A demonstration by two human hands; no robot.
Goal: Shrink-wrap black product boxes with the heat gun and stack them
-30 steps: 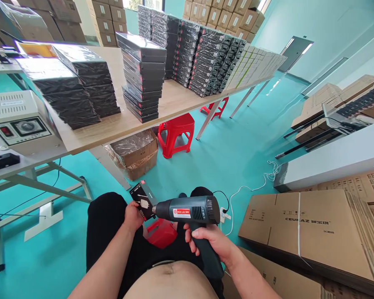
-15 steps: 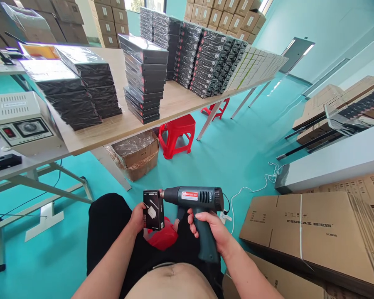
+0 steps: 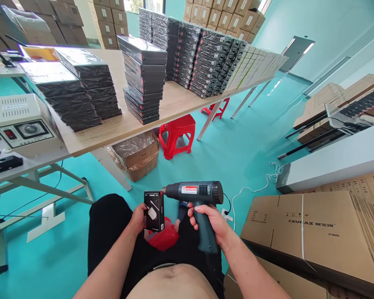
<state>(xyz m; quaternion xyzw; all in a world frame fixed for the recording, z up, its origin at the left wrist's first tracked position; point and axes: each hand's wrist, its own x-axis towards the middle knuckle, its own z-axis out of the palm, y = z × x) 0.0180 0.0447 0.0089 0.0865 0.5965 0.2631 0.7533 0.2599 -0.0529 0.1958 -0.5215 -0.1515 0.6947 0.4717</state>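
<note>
My left hand [image 3: 139,218] is closed on the left edge of a small black box [image 3: 154,211], which has a white charger and cable printed on its front. In my right hand [image 3: 207,218] is a dark green heat gun [image 3: 205,230], its handle wrapped by my fingers. The gun's metal nozzle points left at the box's upper right corner, very close to it; whether they touch I cannot tell. Under the box, between my legs, a red plastic surface [image 3: 162,238] shows.
On the wooden table [image 3: 112,131] stand a stack of black boxes [image 3: 145,79] and film-wrapped bundles [image 3: 87,89]. A beige control unit [image 3: 25,124] is at left. Below are a red stool [image 3: 177,133] and an open carton [image 3: 139,160]. Flattened cartons [image 3: 299,224] and a white cable [image 3: 243,189] lie right.
The heat gun has risen slightly, with its nozzle now nearer the box's top corner. The black box stays in my left hand, almost unmoved.
</note>
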